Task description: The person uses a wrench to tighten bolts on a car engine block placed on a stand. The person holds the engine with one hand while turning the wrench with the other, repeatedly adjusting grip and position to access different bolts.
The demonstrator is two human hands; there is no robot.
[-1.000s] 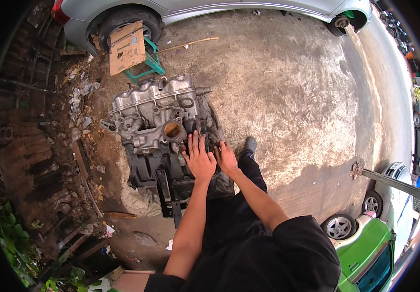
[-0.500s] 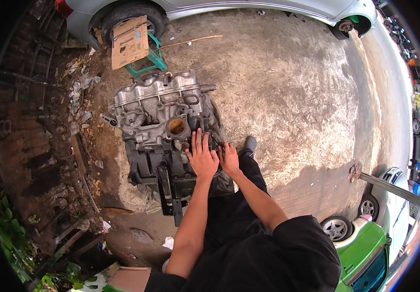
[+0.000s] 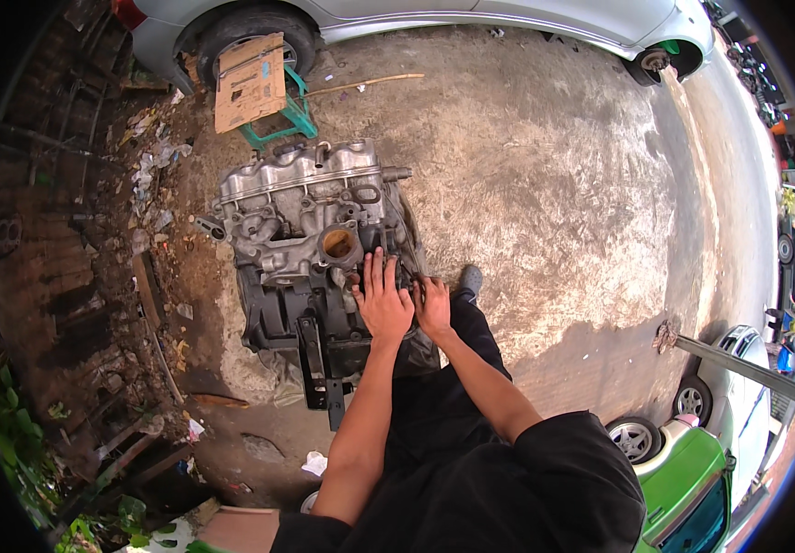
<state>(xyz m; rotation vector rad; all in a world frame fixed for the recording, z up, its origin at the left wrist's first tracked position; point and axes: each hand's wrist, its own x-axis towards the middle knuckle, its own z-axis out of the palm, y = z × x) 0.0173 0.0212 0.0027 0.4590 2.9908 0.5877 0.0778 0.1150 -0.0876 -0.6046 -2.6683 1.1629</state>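
A bare car engine [image 3: 291,244], with a silvery ribbed cover at its far end and dark metal at its near end, rests on the ground in front of me. My left hand [image 3: 383,302] lies on its right part with fingers stretched out, just below a round brown-lined opening [image 3: 338,245]. Beside it, my right hand [image 3: 433,309] touches the engine's right edge. Its fingers bend down there, and whatever they grip is hidden. A black upright bracket [image 3: 312,364] stands out from the near side of the engine, left of my forearm.
Past the engine stands a green stool [image 3: 298,120] with cardboard [image 3: 250,83] on top, beside a silver car [image 3: 397,13]. A stick [image 3: 370,81] lies on the concrete. Litter and scrap wood [image 3: 148,286] line the left. A green car [image 3: 683,475] and a metal pole [image 3: 738,366] are at right.
The whole view has shifted slightly. Both hands keep nearly the same place on the engine, and I see nothing picked up or let go.
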